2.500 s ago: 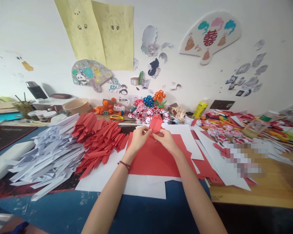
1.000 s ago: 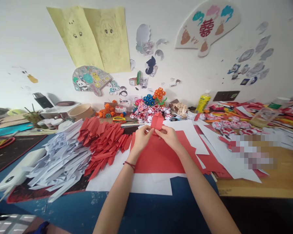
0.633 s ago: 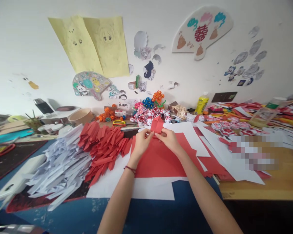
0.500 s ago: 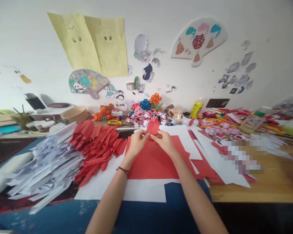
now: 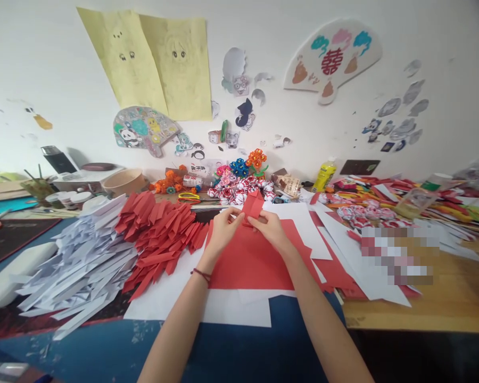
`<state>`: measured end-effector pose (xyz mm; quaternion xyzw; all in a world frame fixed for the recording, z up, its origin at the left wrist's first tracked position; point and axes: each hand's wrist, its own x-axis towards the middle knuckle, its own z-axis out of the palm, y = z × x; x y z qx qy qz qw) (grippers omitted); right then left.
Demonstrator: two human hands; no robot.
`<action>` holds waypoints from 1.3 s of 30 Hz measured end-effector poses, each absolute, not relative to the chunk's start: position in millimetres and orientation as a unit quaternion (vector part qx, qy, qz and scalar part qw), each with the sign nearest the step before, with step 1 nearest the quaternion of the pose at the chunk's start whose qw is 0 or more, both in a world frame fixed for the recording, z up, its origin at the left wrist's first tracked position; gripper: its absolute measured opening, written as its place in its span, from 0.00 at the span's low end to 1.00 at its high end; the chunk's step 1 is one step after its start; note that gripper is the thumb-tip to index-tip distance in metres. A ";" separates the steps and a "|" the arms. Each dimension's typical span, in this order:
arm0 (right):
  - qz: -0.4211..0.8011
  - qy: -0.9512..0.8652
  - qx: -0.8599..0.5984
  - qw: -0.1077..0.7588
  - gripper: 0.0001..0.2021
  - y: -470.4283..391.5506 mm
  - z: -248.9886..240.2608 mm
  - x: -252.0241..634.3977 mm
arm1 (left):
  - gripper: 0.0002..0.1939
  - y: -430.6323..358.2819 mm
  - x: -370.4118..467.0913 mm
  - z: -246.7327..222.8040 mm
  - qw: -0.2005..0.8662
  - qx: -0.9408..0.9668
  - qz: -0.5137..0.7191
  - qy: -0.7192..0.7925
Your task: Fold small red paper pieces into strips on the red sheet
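Note:
Between my two hands a small piece of folded red paper [image 5: 254, 204] is held up, its pointed top toward the wall. My left hand [image 5: 225, 230] pinches its lower left side, and my right hand [image 5: 270, 229] grips the lower right side with thumb and fingers. Both hands are closed on it; part of the paper is hidden behind the fingers. Under them lies a large red sheet [image 5: 251, 266], resting on white sheets [image 5: 239, 314]. Left of my hands is a heap of folded red strips [image 5: 163, 234].
Folded white strips [image 5: 83, 255] are piled at the left. At the back stand red-and-white paper balls [image 5: 239, 191], orange and blue flowers, scissors [image 5: 189, 197], a wooden bowl [image 5: 123, 183] and a yellow bottle [image 5: 324, 176]. More papers and coloured strips [image 5: 387, 186] cover the right side.
The view has shifted slightly. Both hands keep hold of the folded red paper at nearly the same place; the right fingers have moved a little up its side.

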<state>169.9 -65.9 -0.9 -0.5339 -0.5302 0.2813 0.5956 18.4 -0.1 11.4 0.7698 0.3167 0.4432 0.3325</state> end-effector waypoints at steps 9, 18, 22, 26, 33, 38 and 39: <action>0.281 -0.522 -0.518 0.617 0.18 -65.1 -0.7 171.5 | 0.17 3.1 20.8 6.1 0.381 0.769 0.416 0.300; 0.297 -0.506 -0.507 0.632 0.16 -66.0 -0.4 170.7 | 0.14 -0.7 23.0 6.0 0.342 0.802 0.399 0.284; 0.291 -0.499 -0.513 0.635 0.18 -65.9 -0.9 171.2 | 0.13 -2.1 24.1 6.8 0.355 0.805 0.381 0.284; 0.296 -0.494 -0.512 0.637 0.17 -63.9 -3.8 172.6 | 0.11 -3.3 23.6 8.1 0.351 0.813 0.371 0.277; 0.293 -0.500 -0.520 0.627 0.16 -63.1 -4.3 172.2 | 0.12 -0.2 21.0 3.3 0.313 0.838 0.366 0.257; 0.290 -0.502 -0.524 0.624 0.16 -63.1 -4.2 173.0 | 0.12 0.3 20.3 3.2 0.320 0.828 0.364 0.281; 0.285 -0.503 -0.523 0.626 0.16 -63.1 -4.5 173.5 | 0.11 0.6 20.5 3.5 0.331 0.819 0.372 0.286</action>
